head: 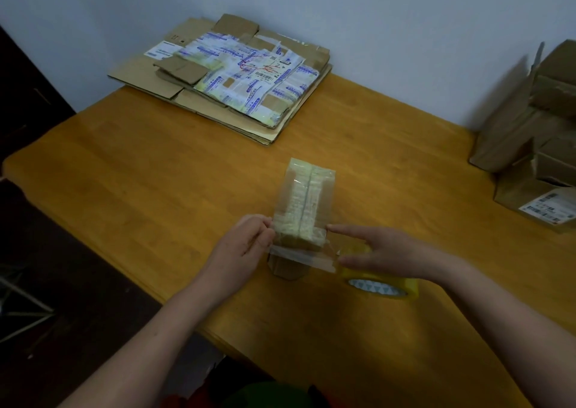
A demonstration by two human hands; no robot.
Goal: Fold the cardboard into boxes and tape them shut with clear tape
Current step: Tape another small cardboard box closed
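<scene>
both bare arms reach forward over the table edge, the left forearm (162, 323) coming in from the lower left, the right forearm (498, 308) from the lower right. the left hand (246, 242) has its fingers curled and grips the near left side of the small box (304, 195). the right hand (383, 252) is spread and relaxed, palm down, its index finger (339, 228) stretched straight so the tip touches the box's right edge, thumb lower down.
</scene>
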